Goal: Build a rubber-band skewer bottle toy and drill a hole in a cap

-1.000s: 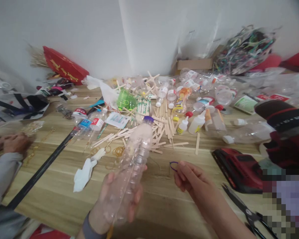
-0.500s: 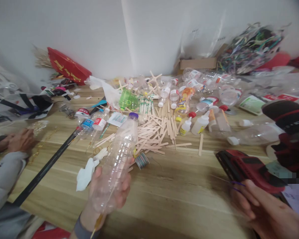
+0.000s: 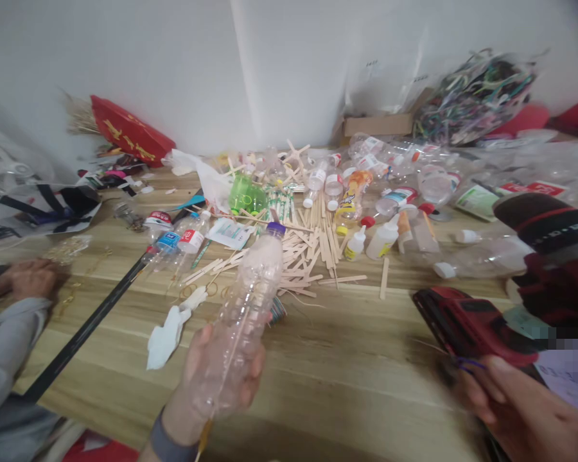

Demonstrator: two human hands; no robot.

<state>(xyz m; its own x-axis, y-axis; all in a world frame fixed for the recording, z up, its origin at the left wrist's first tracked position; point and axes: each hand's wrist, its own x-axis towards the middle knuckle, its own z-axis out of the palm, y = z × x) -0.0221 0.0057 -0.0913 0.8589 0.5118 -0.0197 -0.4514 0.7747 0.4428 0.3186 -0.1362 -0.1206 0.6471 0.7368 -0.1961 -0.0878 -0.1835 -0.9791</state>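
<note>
My left hand (image 3: pixel 198 354) is wrapped round a clear ridged plastic bottle (image 3: pixel 243 301), tilted with its purple cap (image 3: pixel 275 228) up and away from me. A thin stick (image 3: pixel 203 439) runs along the bottle and sticks out past its base. Low on the right, my right hand (image 3: pixel 515 394) pinches a thin purple strip (image 3: pixel 471 364) between thumb and finger; a fine strand shows beside it. Just beyond that hand lies a red and black cordless drill (image 3: pixel 481 324). A spool of coloured thread (image 3: pixel 279 311) is partly hidden behind the bottle.
Flat wooden sticks (image 3: pixel 298 263) are heaped mid-table. Glue bottles (image 3: pixel 383 239), empty plastic bottles (image 3: pixel 496 256) and a cardboard box (image 3: pixel 378 124) stand right and back. White tissue (image 3: pixel 166 337) and a long black bar (image 3: pixel 91 321) lie left, near another person's hands (image 3: pixel 31 279).
My left hand and the bottle have moved right and slightly down. My right hand has shifted a little right, still pinching the purple strip.
</note>
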